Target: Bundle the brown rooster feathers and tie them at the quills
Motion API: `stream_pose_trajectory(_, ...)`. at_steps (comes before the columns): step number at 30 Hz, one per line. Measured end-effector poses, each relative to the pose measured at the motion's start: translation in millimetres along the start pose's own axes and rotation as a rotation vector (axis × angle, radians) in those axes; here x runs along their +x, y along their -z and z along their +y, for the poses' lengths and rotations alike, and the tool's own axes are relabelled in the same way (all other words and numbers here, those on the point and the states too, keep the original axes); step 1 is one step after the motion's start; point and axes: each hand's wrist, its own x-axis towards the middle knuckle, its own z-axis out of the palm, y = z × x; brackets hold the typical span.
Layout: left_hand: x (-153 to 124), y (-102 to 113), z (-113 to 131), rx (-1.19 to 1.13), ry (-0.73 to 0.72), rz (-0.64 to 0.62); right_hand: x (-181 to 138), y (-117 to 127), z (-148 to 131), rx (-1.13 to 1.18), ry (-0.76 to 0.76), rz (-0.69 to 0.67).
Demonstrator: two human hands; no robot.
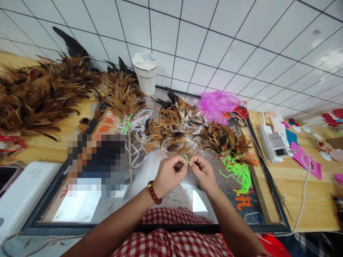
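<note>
A: Where does the green cord [185, 159] sit?

B: Centre of view, low over the glass sheet [214, 210]. A short loop of it stands up right between the two hands, at the fingertips.

A: Left hand [168, 175]?

B: Fingers [182, 167] curled tight, thumb pressed in. They pinch a small dark feather tuft [178, 166], with the cord rising just beside it. Red bead bracelet [154, 192] on that wrist.

A: Right hand [203, 173]?

B: Also closed to a fine pinch, fingertips meeting the left's. It grips the cord's other end. How much cord runs inside the pinch, cannot tell.

A: Any writing?

B: Orange characters under the glass near the right forearm [242, 201], cut off; more orange print by the tied bundle's stick [105, 125]. Neither reads clearly. One patch left of the hands is blurred out.

A: Surroundings?

B: A loose heap of green cords [237, 173] just right of the hands. Brown-and-black feather bundles [174, 125] behind the hands, and one tied bundle [124, 96] with a green knot to the left. Pink plastic bag [215, 105] and white lidded cup [146, 73] further back. Wooden bench [294, 185] beneath, and a white tiled wall behind.
</note>
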Motion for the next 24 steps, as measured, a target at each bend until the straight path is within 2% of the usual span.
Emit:
stream_pose_trajectory(5, -1.0, 0.7, -1.6, 0.126, -0.255, 0.098, 0.2, -0.2, -3.4, 0.039, -0.024, -0.001)
stream_pose_trajectory(8, -2.1, 0.9, -2.9, 0.197, -0.346, 0.124, 0.4, -0.5, -4.6, 0.073, -0.059, -0.008)
stream_pose_trajectory(15, -2.8, 1.4, -5.8, 0.25, -0.481, 0.119, -0.5, -2.3, -3.9, 0.113, -0.066, 0.009)
stream_pose_trajectory(24, -2.6, 1.5, -6.1, 0.257, -0.521, 0.117, -1.2, -3.4, -1.3, 0.146, -0.052, -0.005)
